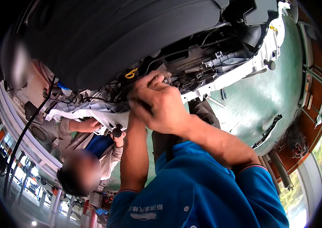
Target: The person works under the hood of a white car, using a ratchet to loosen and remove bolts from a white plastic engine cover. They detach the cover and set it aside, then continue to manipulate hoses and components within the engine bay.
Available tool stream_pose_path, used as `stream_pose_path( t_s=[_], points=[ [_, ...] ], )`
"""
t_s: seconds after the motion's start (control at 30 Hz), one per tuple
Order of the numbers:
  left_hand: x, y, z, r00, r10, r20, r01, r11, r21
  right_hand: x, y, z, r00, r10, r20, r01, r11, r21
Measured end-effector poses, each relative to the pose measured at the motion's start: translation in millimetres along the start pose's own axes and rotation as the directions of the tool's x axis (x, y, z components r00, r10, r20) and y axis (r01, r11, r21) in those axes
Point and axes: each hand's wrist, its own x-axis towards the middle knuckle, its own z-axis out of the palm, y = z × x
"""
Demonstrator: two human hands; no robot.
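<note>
My right hand (164,108) is closed, its fingers curled together at the white front frame (221,84) of a car's engine bay. What those fingers hold, if anything, I cannot make out. Directly behind it my left hand (135,99) comes up against it, mostly covered and partly blurred, so its grip is hidden. A yellow pull loop (131,73) shows just beyond my hands. Right of them, a coil spring (193,69) lies among dark latch parts behind the frame.
A large black panel (130,34) spans the top. At the left, a co-worker's hand (89,124) rests by the frame's left part, near a round black rubber stop (117,132). A similar stop (270,64) protrudes at right. A dark strip (267,131) lies on the green floor (244,110).
</note>
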Motion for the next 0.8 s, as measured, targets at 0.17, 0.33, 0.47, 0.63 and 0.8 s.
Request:
stream_pose_path(
  t_s=[0.17,0.33,0.47,0.63,0.8],
  points=[
    [0.7,5.0,3.1,0.994,0.075,-0.085,-0.048,0.959,0.279,13.7,50.8,-75.7,0.873,0.461,0.159,-0.384,0.448,0.808],
    [0.4,-20.3,-9.3,1.0,-0.004,0.017,0.005,0.999,-0.042,5.0,-9.4,-10.0,0.928,0.298,-0.222,-0.249,0.942,0.224],
    [3.5,3.4,1.8,0.97,-0.205,0.133,0.24,0.901,-0.361,2.3,-3.0,17.3,0.98,0.057,-0.191,-0.075,0.993,-0.091],
    [5.7,-22.1,-8.2,0.996,-0.075,0.043,0.082,0.974,-0.213,2.7,14.0,-23.4,0.99,-0.115,0.086,0.091,0.966,0.243],
    [2.0,5.4,5.8,0.99,0.138,-0.023,-0.125,0.944,0.307,6.3,84.7,-84.5,0.79,0.613,-0.01,-0.267,0.358,0.895]
  ],
)
